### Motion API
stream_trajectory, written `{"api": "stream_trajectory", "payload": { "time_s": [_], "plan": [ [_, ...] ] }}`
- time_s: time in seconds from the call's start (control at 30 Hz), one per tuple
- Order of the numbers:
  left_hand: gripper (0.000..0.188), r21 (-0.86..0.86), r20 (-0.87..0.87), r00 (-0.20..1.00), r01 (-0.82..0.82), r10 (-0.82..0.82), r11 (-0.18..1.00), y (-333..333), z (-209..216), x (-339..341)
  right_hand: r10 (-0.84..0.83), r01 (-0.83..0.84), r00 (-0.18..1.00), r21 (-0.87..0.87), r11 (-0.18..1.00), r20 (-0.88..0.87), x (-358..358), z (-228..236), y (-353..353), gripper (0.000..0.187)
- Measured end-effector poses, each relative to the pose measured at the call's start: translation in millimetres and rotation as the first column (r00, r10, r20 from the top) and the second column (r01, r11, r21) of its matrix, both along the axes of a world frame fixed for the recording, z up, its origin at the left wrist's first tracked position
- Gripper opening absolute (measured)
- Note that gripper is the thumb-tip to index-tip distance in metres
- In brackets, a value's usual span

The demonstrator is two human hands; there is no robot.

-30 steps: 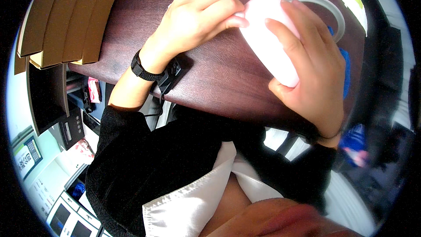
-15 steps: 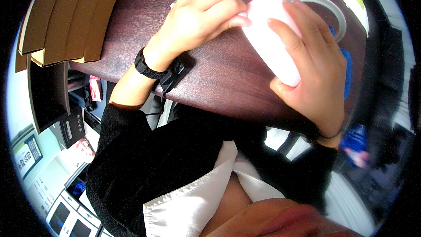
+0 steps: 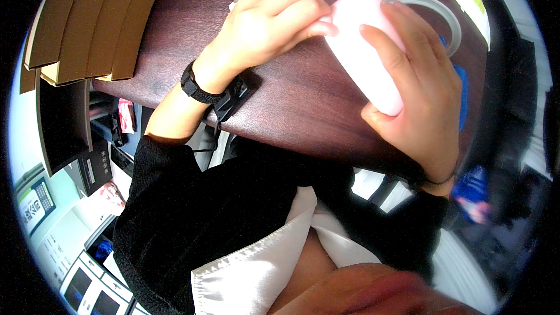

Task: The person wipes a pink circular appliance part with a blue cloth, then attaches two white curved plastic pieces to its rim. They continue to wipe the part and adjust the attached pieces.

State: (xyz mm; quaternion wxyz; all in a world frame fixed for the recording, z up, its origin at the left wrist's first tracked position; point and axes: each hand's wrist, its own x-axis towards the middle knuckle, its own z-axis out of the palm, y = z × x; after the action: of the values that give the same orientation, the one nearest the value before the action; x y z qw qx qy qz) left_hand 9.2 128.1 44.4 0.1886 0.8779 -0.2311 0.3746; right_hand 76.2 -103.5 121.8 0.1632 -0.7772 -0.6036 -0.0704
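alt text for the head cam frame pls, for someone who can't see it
Seen from above, the right hand grips a pale pink rounded object over a dark wooden table, while the left hand, black band at the wrist, touches its upper end. A grey ring lies behind; cardboard pieces lie at left.

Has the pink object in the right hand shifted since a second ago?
No. The pink object sits at the same spot against the grey ring on the table, right hand gripping it.
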Motion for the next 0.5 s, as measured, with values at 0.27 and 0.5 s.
{"api": "stream_trajectory", "payload": {
  "time_s": [0.27,0.5],
  "plan": [
    [0.023,-0.001,0.004,1.0,-0.016,0.016,1.0,0.1,-1.0,-0.4,-0.001,0.001,1.0,0.004,1.0,-0.013,-1.9,1.9,0.7,0.075],
    [0.022,-0.019,0.002,0.999,-0.038,0.039,0.999,-1.6,-1.5,-1.1,-0.008,0.008,1.0,0.018,1.0,-0.011,-2.1,0.7,1.3,0.075]
  ]
}}
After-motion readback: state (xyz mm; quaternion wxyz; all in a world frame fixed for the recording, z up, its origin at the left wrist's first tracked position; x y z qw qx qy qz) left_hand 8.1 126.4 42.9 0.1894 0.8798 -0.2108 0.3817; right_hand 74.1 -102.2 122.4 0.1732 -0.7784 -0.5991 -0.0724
